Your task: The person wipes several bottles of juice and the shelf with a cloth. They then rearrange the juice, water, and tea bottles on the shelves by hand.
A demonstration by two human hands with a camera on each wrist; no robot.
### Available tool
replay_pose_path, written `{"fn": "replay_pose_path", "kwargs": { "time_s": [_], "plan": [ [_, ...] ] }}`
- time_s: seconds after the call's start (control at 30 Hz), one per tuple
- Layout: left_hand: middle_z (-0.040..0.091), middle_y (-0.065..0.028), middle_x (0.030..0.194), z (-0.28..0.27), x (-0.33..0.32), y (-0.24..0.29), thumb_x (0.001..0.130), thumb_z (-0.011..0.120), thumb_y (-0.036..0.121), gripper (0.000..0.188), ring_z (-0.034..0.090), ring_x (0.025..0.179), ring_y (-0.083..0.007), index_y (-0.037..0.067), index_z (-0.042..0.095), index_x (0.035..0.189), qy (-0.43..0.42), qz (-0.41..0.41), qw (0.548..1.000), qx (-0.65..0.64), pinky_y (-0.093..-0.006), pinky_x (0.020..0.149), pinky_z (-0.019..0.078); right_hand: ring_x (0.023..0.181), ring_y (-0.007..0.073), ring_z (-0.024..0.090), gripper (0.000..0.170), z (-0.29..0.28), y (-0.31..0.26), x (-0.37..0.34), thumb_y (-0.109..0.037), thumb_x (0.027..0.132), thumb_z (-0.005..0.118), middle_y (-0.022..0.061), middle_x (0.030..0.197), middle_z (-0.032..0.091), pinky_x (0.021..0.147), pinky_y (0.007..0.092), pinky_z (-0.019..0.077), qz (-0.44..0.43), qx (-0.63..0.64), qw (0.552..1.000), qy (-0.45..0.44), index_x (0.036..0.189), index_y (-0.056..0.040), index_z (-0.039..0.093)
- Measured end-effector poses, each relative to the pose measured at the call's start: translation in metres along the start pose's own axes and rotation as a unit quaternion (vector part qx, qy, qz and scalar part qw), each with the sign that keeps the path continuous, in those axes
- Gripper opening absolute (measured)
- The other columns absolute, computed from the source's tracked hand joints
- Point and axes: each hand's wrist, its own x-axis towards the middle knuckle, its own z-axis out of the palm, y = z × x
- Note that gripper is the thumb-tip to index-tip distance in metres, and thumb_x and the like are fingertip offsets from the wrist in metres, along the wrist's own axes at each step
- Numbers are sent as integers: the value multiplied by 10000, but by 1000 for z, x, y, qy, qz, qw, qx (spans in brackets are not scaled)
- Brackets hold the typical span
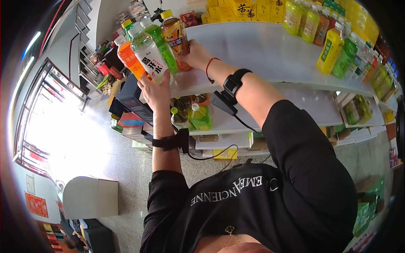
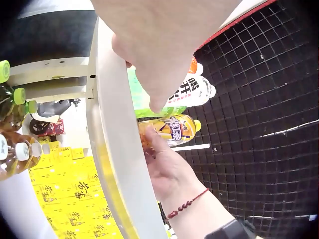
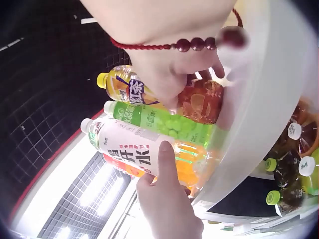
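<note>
At the left end of the white shelf top, my left hand holds a clear water bottle with a white label, its thumb across the label's lower part. My right hand grips the lower half of an iced tea bottle with a yellow cap; in the right wrist view its amber base stands at the shelf surface. Between these two is a green-labelled bottle. An orange bottle stands beside the water bottle, partly hidden behind it, with a green cap showing behind.
More bottles stand along the shelf's right end, and others sit on the level below. Yellow boxes are stacked behind the shelf. Dark boxes adjoin its left end. A cable hangs between my wrists.
</note>
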Motion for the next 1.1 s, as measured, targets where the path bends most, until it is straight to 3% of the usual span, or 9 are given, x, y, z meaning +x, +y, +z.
{"fn": "replay_pose_path", "kwargs": {
  "time_s": [0.2,0.47,0.63,0.8,0.93,1.1],
  "plan": [
    [509,-128,1168,-2,-1,1,727,719,563,776,544,1088,-325,55,456,1250,-14,-2,1000,5,-458,907,442,921,342,655,613,-55,25,-15,-372,694,783,211,983,666,822,387,516,-35,29,998,33,1084,47,564],
    [504,-127,1171,0,-1,-8,759,693,570,761,533,1097,-317,39,459,1252,-16,31,999,-5,-447,901,441,901,236,675,599,-236,110,-69,-417,743,767,135,996,692,802,342,529,-96,-22,987,127,1123,11,589],
    [504,-161,1139,10,0,-19,783,661,583,771,509,1104,-351,7,432,1241,22,80,996,42,-477,864,452,907,238,674,584,-307,105,-123,-427,771,741,147,1001,687,801,331,527,-4,-116,982,151,1136,4,591],
    [494,-170,1157,14,2,-22,795,661,569,761,517,1089,-346,2,425,1244,23,86,996,28,-468,875,453,903,256,673,602,-331,123,-145,-466,775,722,149,991,688,796,335,525,15,-116,973,201,1128,5,595],
    [493,-167,1158,15,1,-12,780,669,586,777,526,1081,-340,4,430,1237,36,85,995,43,-465,884,452,906,264,673,614,-338,128,-152,-458,783,721,154,994,688,798,342,526,49,-123,972,192,1161,2,573],
    [490,-171,1155,16,5,-7,742,681,626,849,521,1087,-342,-19,427,1231,31,47,995,82,-459,899,446,906,297,666,612,-335,140,-148,-436,794,717,164,989,682,789,365,524,26,-127,969,210,1191,-3,547]
  ]
}}
